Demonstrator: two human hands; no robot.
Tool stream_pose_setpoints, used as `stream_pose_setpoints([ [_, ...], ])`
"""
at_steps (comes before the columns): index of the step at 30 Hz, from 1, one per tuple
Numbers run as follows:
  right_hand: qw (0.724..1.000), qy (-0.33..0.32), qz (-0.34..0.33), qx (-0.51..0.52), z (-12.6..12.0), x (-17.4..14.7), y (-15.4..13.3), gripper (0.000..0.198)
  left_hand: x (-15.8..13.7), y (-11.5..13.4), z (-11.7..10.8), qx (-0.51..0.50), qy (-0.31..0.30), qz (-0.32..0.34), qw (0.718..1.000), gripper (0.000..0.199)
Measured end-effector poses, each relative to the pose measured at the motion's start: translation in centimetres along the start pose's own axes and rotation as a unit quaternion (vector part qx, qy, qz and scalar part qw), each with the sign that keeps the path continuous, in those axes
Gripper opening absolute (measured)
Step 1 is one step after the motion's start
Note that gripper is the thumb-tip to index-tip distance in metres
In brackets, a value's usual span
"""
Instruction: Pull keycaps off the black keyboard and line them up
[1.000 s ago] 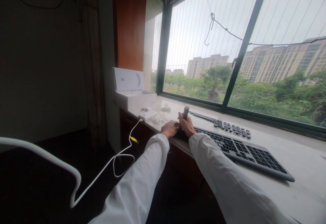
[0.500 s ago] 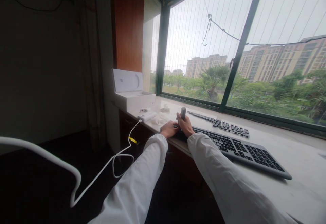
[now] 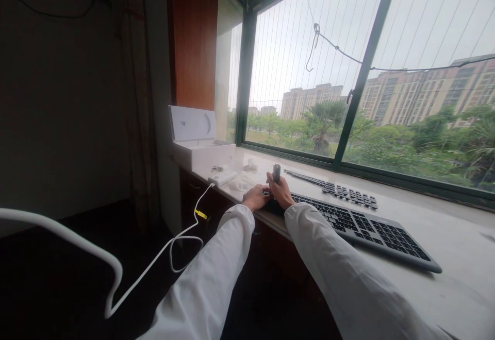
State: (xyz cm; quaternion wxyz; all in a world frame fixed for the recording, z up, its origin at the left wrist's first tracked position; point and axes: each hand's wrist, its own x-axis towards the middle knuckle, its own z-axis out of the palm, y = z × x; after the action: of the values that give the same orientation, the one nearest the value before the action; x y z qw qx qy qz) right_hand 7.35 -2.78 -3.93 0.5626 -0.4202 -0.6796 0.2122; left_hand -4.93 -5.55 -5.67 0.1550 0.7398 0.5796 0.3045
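In my right hand (image 3: 280, 191) is a dark grey cylindrical tool handle (image 3: 277, 173), held upright with a slight lean; its lower end is hidden behind my fingers. My left hand (image 3: 256, 197) is closed at the left end of a dark keyboard (image 3: 353, 222), close beside my right hand. Its fingertips are partly hidden. Several rows of the keyboard show dark key positions, too small to make out in detail. Behind the keyboard lie loose dark keycaps (image 3: 351, 196) and a long thin dark strip (image 3: 303, 176).
An open white box (image 3: 203, 155) stands at the left of the counter (image 3: 464, 237). In front of it are a white device (image 3: 221, 177) with a white cable (image 3: 192, 232), a small metal item (image 3: 217, 168) and crumpled clear plastic (image 3: 247, 179). A window runs along the back.
The upright tool handle leans slightly differently in my right hand and sits a little lower. My left hand stays at the keyboard's left end. The view has shifted slightly.
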Motion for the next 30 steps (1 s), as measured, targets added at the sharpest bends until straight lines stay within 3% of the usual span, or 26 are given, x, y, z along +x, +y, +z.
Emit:
stream_pose_setpoints([
  [11, 0.997, 0.029, 0.051, 0.058, 0.14, 0.09, 0.21, 0.057, -0.06, 0.12, -0.02, 0.004, 0.008, -0.006, 1.0, 0.035],
  [30, 0.995, 0.029, 0.051, 0.077, 0.12, 0.08, 0.08, 0.056, 0.08, -0.1, 0.13, 0.001, 0.009, 0.004, 1.0, 0.035],
])
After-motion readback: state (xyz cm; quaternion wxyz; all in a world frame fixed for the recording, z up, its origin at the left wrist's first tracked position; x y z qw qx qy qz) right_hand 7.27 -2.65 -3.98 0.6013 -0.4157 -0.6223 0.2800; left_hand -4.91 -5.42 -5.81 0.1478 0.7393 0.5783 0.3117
